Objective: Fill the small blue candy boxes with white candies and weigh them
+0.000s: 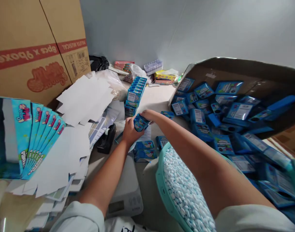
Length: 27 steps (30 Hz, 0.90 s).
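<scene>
Small blue candy boxes (140,123) are gripped together between my two hands above the table. My left hand (131,132) wraps their near left side. My right hand (148,115) holds them from the far right, its fingertips partly hidden. Just in front of my hands lie two more blue boxes (145,150), side by side. Another blue box (161,141) is at the basin's rim. Beyond my hands stands a stacked row of blue boxes (136,93) in display trays.
A turquoise basin (162,180) of white and pale blue candies sits under my right forearm. A kitchen scale (128,190) is below my left. Right is a carton (234,66) of blue boxes; left are white card sheets (62,154), a tape dispenser (106,138) and a large carton (36,35).
</scene>
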Available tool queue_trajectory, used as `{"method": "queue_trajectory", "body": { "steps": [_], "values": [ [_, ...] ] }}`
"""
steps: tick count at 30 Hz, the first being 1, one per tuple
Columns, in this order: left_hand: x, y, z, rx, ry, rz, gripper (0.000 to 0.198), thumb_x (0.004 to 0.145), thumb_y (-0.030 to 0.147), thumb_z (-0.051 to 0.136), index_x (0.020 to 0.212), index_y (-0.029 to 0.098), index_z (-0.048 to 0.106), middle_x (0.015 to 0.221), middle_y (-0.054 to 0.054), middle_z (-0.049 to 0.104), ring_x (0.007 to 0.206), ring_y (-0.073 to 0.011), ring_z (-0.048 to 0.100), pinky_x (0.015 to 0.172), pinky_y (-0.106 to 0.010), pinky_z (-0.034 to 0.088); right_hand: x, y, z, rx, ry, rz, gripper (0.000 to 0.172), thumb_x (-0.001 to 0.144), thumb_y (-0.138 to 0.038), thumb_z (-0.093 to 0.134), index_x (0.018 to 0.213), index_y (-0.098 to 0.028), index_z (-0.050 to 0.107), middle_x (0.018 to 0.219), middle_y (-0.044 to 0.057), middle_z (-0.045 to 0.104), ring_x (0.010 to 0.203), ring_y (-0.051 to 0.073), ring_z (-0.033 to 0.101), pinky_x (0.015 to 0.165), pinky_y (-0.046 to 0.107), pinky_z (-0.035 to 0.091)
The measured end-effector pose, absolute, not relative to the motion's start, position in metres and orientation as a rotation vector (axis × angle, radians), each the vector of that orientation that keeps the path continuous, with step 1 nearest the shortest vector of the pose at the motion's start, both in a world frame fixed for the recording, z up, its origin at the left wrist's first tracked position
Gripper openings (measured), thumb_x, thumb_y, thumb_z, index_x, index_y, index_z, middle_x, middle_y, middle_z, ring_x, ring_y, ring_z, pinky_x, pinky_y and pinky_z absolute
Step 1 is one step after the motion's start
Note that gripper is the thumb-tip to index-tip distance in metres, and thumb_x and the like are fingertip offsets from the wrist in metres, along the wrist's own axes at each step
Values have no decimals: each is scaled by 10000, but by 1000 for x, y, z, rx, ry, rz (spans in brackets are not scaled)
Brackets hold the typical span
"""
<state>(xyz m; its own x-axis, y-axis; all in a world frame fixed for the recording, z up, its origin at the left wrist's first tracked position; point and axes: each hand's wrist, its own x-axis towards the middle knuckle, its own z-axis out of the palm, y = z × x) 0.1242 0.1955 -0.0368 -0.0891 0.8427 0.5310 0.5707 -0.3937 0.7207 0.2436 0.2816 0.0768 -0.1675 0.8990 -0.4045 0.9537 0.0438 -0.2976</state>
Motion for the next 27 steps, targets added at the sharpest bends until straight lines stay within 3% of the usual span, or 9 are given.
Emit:
{"method": "queue_trajectory", "body": {
  "steps": [5, 11, 15, 20, 22, 25, 27],
  "values": [
    [126, 197, -37, 1931, 1531, 1478, 863, 612, 197, 879, 1373, 167, 474, 1255, -143, 549, 1235, -327, 589, 1125, -481, 465, 260, 278, 87, 1955, 2162, -792, 354, 1011, -428, 594, 1225, -151, 644, 1138, 80, 694, 932, 179, 694, 807, 375, 612],
    [126, 196, -37, 1904, 1536, 1444, 1042, 649, 325, 909, 1512, 169, 347, 1323, -185, 534, 1281, -371, 569, 1091, -501, 483, 312, 291, 107, 2013, 2298, -301, 410, 993, -373, 625, 1365, -205, 584, 1425, 121, 569, 1218, 262, 608, 1014, 495, 543],
    [124, 194, -34, 1851, 1549, 1362, 1185, 607, 466, 951, 1555, 191, 296, 1349, -198, 525, 1295, -404, 565, 1058, -505, 498, 342, 286, 97, 1909, 2189, -235, 366, 986, -366, 640, 1305, -188, 617, 1312, 104, 635, 1108, 230, 656, 934, 445, 584],
    [136, 190, -29, 1786, 1583, 1348, 1194, 620, 492, 947, 1567, 211, 275, 1359, -206, 523, 1320, -412, 551, 1065, -510, 476, 345, 276, 103, 1846, 2163, -97, 349, 963, -367, 668, 1249, -169, 643, 1247, 103, 670, 1074, 226, 668, 925, 432, 573],
    [140, 190, -28, 1737, 1601, 1324, 1268, 578, 456, 973, 1578, 193, 239, 1398, -234, 499, 1347, -427, 527, 1085, -533, 451, 342, 269, 120, 1840, 2187, -28, 403, 875, -307, 755, 1234, -150, 661, 1209, 136, 700, 1076, 266, 678, 900, 392, 551],
    [133, 188, -20, 1644, 1589, 1268, 1378, 437, 265, 1015, 1579, 171, 250, 1413, -247, 502, 1347, -455, 517, 1096, -565, 430, 333, 249, 154, 1824, 2281, 59, 592, 786, -273, 790, 1340, -153, 622, 1177, 159, 729, 1072, 318, 688, 834, 341, 507],
    [118, 181, -10, 1583, 1539, 1299, 1224, 500, 189, 961, 1553, 158, 337, 1387, -234, 541, 1332, -447, 530, 1097, -558, 434, 325, 229, 173, 1806, 2402, 66, 687, 798, -335, 760, 1436, -198, 546, 1123, 115, 747, 991, 285, 704, 786, 313, 492]
  ]
}}
